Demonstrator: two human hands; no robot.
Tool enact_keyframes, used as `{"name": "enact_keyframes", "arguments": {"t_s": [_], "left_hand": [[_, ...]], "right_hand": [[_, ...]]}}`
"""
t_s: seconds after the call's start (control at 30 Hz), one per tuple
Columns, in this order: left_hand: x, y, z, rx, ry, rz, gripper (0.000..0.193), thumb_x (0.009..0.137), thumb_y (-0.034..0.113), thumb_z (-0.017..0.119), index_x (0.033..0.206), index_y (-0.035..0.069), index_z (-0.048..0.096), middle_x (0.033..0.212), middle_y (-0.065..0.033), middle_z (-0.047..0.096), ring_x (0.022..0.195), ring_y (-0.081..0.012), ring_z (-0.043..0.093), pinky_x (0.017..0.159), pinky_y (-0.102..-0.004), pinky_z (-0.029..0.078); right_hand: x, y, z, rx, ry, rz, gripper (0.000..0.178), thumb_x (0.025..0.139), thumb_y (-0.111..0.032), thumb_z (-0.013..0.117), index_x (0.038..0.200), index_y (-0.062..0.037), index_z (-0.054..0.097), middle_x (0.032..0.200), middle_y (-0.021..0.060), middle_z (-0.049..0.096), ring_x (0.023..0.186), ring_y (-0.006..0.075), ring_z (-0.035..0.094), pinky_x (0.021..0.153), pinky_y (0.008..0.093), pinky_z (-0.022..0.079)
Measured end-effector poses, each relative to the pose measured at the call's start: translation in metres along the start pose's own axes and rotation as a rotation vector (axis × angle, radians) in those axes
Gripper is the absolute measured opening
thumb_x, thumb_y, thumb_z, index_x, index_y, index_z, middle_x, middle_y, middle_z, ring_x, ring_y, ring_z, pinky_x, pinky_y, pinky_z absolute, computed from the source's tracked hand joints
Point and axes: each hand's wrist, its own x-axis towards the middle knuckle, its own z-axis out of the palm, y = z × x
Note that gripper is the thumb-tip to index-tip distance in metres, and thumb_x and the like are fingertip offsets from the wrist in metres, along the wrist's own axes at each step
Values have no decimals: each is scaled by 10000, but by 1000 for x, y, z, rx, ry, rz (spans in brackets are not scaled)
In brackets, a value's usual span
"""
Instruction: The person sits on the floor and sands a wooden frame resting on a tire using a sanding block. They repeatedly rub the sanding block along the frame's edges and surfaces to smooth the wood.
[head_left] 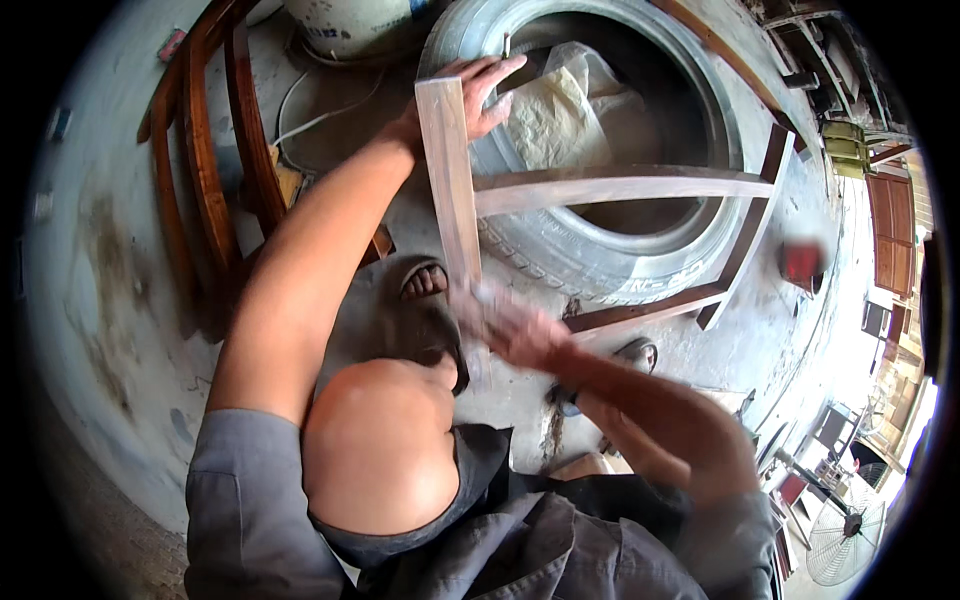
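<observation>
A wooden frame (620,186) of posts and crosspieces leans over a large grey tyre (530,240). Dusty, pale wood shows on its near post. My left hand (482,92) is at that post's upper end, wrist beside the wood and fingers stretched out over the tyre's rim. Lower down the same post is my right hand (515,328), smeared by motion. Whether it holds anything is not visible. Inside the tyre's opening lies a crumpled cream-coloured bag (555,115).
Dark brown curved wooden pieces (205,165) stand at the left, near a white bucket (350,25) and a pale cable (325,125). At the right are a red container (800,262) and a fan (848,525). My bent knee (380,445) is close below the post.
</observation>
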Motion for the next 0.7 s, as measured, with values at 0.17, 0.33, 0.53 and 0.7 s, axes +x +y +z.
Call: {"name": "enact_keyframes", "arguments": {"t_s": [0.17, 0.33, 0.53, 0.7], "left_hand": [[2, 3, -4, -39, -21, -9, 549, 959, 174, 653, 1479, 102, 496, 1332, -194, 622, 1214, -401, 602, 1057, -453, 496], [-3, 0, -9, 12, -38, -1, 489, 969, 163, 630, 1438, 82, 519, 1265, -187, 639, 1169, -397, 615, 1016, -457, 509], [1, 0, -11, -61, -38, -21, 503, 969, 176, 625, 1453, 84, 523, 1343, -196, 627, 1227, -406, 600, 1070, -461, 486], [4, 8, -11, -31, -73, -28, 511, 960, 169, 605, 1452, 67, 515, 1346, -196, 614, 1243, -407, 581, 1052, -448, 475]], "right_hand": [[-33, -22, 21, 76, 66, -53, 589, 991, -276, 474, 1518, -13, 452, 1628, 142, 390, 1511, 274, 364, 1271, 439, 243], [22, -9, -2, 263, 43, 170, 599, 984, -288, 495, 1498, 18, 461, 1620, 193, 383, 1513, 325, 353, 1266, 454, 245], [-24, -82, 23, 353, -31, 256, 588, 995, -305, 526, 1461, 51, 485, 1565, 190, 452, 1455, 322, 440, 1226, 461, 307], [52, -54, 0, 441, 235, 588, 701, 931, -278, 631, 1491, 79, 407, 1558, 263, 420, 1466, 382, 402, 1233, 495, 291]]}}
